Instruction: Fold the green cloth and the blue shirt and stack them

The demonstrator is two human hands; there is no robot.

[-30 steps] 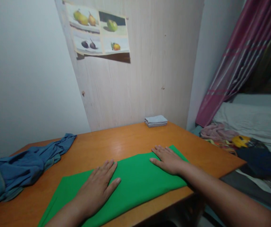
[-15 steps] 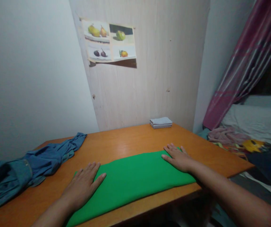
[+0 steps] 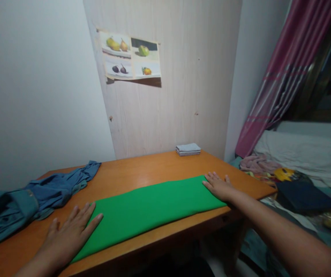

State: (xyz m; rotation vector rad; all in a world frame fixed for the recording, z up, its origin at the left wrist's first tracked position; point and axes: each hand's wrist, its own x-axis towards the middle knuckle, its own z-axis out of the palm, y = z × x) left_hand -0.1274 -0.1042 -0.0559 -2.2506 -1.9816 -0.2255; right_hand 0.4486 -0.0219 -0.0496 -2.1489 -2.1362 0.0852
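Observation:
A green cloth (image 3: 151, 207), folded into a long flat strip, lies along the front edge of the wooden table (image 3: 142, 171). At its left end rests my left hand (image 3: 70, 232), palm down with the fingers spread, its thumb over the cloth's edge. My right hand (image 3: 219, 186) lies flat at the cloth's right end, fingers spread and thumb on the cloth. Neither hand grasps anything.
Crumpled blue denim clothing (image 3: 50, 192) lies on the table's left side. A small folded cloth stack (image 3: 188, 149) sits at the back edge. Right of the table are a dark blue item (image 3: 305, 195), other fabrics and a pink curtain (image 3: 272, 84).
My left hand has slid left to the cloth's left end, and my right hand now sits further out on its right end. The camera view has shifted somewhat to the right.

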